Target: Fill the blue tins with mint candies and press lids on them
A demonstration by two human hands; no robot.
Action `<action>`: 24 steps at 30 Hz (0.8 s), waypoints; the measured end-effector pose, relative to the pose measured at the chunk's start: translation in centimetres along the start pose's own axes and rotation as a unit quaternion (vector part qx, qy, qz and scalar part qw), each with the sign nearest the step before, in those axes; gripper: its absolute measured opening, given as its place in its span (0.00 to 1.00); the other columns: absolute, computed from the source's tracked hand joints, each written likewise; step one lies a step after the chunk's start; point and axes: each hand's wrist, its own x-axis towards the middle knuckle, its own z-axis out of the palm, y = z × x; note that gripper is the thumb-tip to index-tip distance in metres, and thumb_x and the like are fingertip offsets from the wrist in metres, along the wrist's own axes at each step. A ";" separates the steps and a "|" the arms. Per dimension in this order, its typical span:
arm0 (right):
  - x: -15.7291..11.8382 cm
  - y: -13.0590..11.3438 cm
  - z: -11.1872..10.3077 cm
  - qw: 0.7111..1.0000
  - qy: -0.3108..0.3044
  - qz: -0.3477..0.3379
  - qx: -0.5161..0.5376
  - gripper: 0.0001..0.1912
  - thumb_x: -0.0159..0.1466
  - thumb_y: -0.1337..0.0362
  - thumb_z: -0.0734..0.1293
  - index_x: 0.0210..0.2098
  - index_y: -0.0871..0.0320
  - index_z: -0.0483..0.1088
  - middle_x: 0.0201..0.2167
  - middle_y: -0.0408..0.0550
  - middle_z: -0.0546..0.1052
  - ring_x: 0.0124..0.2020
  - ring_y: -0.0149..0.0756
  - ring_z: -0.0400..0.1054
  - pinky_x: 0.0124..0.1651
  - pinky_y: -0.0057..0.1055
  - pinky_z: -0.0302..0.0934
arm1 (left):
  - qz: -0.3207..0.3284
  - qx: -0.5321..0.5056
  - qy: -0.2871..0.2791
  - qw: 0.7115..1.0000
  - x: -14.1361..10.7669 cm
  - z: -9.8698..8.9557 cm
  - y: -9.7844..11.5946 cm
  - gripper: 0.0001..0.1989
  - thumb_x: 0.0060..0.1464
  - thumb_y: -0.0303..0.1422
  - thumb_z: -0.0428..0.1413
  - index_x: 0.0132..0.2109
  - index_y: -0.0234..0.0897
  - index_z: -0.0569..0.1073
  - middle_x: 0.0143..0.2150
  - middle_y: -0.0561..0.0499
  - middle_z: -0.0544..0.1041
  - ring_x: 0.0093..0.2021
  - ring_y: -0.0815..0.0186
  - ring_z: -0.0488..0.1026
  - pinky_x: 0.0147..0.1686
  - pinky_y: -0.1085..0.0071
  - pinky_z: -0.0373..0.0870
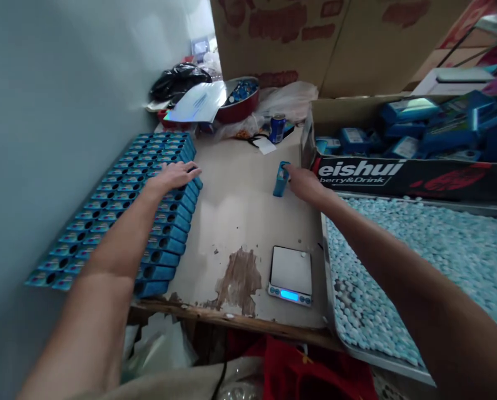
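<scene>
Several rows of small blue boxes (156, 222), each with a dark round hole in its top, stand packed together on the left of the table. My left hand (175, 175) lies over the right edge of these rows, its fingers stretched out and touching the box tops. My right hand (304, 184) is closed on a single blue box (280, 180), which stands tilted over the table near the carton's corner. Its fingertips are at the top of this box, and part of the grip is hidden.
Front centre sits a digital scale (291, 271) with a small pale piece on its plate. At right, a metal tray (331, 300) holds many pale blue pieces below a carton (415, 180) of blue boxes. A red bowl (240, 111) and blue can (277, 129) stand behind.
</scene>
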 end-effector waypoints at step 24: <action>-25.7 -3.4 -1.5 0.995 0.010 0.050 0.082 0.12 0.74 0.53 0.70 0.50 0.48 0.86 0.31 0.47 0.86 0.31 0.40 0.78 0.34 0.33 0.57 | 0.022 0.027 -0.045 0.998 -0.9 -0.3 7.3 0.57 0.19 0.83 0.63 0.41 0.36 0.82 0.45 0.41 0.83 0.72 0.35 0.65 0.66 0.45 0.49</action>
